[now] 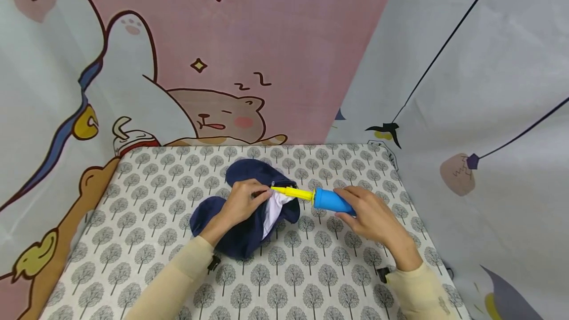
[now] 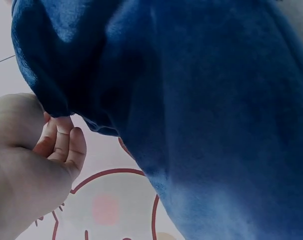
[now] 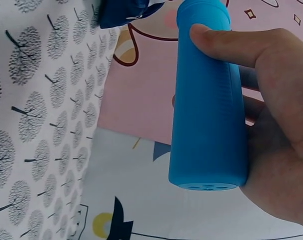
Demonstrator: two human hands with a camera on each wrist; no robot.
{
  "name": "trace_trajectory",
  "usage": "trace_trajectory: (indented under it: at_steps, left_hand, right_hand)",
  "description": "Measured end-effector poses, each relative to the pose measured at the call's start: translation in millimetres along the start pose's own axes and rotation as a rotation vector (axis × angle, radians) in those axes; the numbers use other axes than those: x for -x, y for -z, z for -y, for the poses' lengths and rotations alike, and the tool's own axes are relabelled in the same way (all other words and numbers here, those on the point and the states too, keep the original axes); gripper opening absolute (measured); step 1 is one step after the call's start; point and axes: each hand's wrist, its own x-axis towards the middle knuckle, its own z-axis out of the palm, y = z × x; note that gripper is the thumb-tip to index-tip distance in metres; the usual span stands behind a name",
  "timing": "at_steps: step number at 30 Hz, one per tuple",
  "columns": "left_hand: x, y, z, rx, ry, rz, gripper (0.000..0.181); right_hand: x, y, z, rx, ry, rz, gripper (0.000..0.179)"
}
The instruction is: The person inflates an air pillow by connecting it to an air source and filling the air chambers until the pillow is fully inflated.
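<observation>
A navy, velvety neck pillow [image 1: 243,241] with rounded lobes lies in the middle of the table, its white inner lining [image 1: 274,213] showing at an opening. My left hand [image 1: 242,202] pinches the pillow at that opening, where the fingertips hide what they hold. A hand air pump, with a blue barrel [image 1: 330,200] and a yellow nozzle [image 1: 297,192], points left, nozzle tip right at the left fingertips. My right hand [image 1: 372,215] grips the barrel from the right. In the right wrist view, the thumb lies along the barrel [image 3: 206,115]. Blue fabric [image 2: 191,100] fills most of the left wrist view.
A white cloth with grey trees [image 1: 275,280] covers the table. Behind it hangs a pink curtain [image 1: 284,63] with cartoon animals. A pale curtain [image 1: 498,88] closes off the right side, close to the table edge.
</observation>
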Motion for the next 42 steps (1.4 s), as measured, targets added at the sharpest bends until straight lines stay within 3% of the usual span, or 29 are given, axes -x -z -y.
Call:
trace_trajectory:
  at_steps: [11,26,32,42]
  left_hand:
    - [-2.0,3.0,-3.0,-0.018,0.059,0.009,0.014]
    - [-3.4,5.8,-5.5,-0.074,0.009,-0.015,0.008]
    - [-3.2,6.4,-9.3,-0.096,0.038,-0.001,0.008]
    - [-4.1,6.2,-14.7,-0.133,0.065,-0.066,0.006]
  right_hand:
    - [-5.1,0,4,0.025,0.011,0.007,0.061]
    - [-5.3,-5,8,0.074,0.055,-0.060,0.061]
    - [-4.5,-10,10,0.080,0.048,-0.077,0.061]
    - [-5.0,-6,19,0.114,0.028,-0.078,0.064]
